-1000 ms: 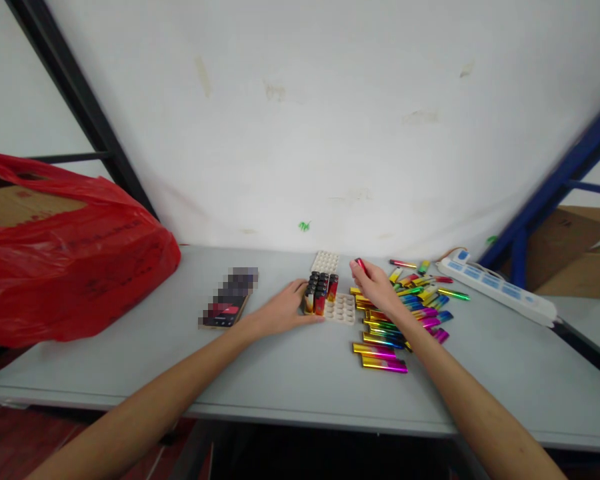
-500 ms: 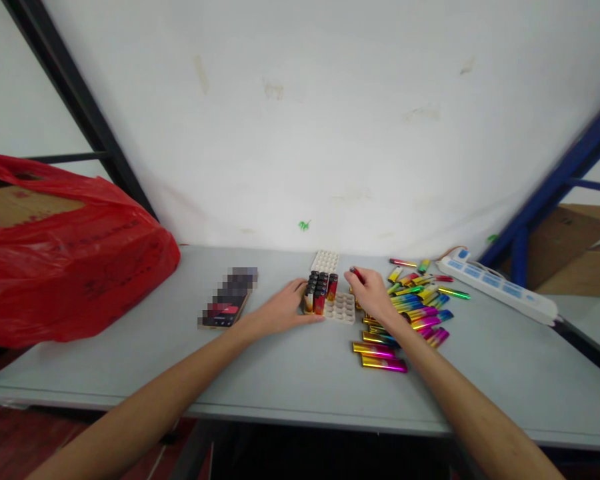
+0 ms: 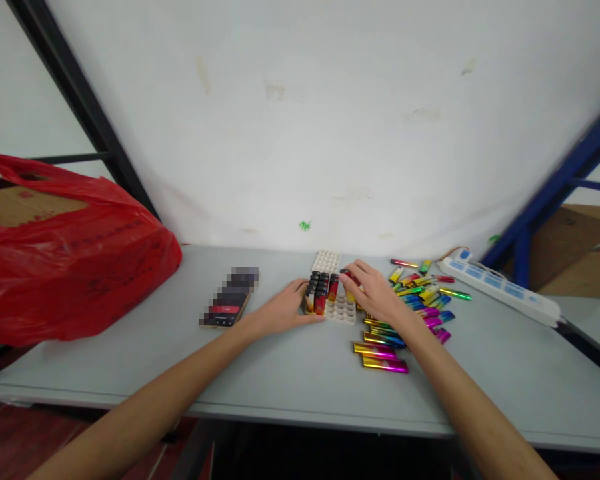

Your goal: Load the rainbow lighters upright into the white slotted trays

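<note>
— What has just changed for us?

— We've brought the lighter [image 3: 350, 292] over. Half a second ago it was off to the right of the tray [image 3: 342, 315]; now it stands roughly upright at the tray's far right corner, pinched in our right hand [image 3: 363, 283].

— Is it seated?

— We can't tell; our fingers hide part of it. We'd judge the work has gone from carrying to placing.

— And our left hand [image 3: 280, 312]?

— Unchanged, curved around the tray's left end beside the standing lighters [image 3: 320, 293]. Whether it clamps or merely steadies, we can't tell.

— Farther out?

— Loose lighters [image 3: 427, 311] lie right of the tray, a pocketed sheet [image 3: 326, 261] beyond it, and a phone [image 3: 224, 315] to its left.
</note>
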Motion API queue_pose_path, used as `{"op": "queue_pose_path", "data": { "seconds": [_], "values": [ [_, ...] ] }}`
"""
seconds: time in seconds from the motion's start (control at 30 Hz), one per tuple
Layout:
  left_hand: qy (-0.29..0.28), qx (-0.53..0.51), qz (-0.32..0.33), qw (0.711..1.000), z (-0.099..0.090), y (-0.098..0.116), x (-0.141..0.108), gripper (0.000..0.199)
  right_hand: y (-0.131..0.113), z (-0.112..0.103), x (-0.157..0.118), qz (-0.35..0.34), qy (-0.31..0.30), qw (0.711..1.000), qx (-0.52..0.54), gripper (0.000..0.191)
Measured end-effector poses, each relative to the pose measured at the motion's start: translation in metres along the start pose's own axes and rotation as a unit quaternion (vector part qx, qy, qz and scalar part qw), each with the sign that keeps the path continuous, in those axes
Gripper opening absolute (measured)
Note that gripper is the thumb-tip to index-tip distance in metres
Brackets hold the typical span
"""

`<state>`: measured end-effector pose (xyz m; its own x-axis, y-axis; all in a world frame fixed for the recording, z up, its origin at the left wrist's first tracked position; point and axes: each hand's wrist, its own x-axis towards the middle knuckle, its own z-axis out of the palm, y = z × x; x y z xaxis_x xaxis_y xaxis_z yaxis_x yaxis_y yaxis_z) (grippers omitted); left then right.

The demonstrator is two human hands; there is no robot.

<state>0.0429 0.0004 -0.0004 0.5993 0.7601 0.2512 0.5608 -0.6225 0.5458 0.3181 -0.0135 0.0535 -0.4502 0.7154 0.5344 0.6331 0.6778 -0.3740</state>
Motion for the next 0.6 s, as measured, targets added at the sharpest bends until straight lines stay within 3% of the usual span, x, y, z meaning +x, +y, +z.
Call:
{"op": "queue_pose_path", "data": {
  "seconds": [0.33, 0.6],
  "values": [
    [0.005, -0.006, 0.004, 1.0, 0.0005, -0.0013, -0.0002, 0.072, 0.0052, 0.0036, -0.0002, 0.055, -0.102, 0.993, 0.021, 0.04],
    [0.002, -0.007, -0.002, 1.0, -0.0009, 0.0011, -0.0008, 0.071, 0.0054, 0.0082, -0.0006, 0.048, -0.177, 0.983, -0.021, 0.023]
  ]
}}
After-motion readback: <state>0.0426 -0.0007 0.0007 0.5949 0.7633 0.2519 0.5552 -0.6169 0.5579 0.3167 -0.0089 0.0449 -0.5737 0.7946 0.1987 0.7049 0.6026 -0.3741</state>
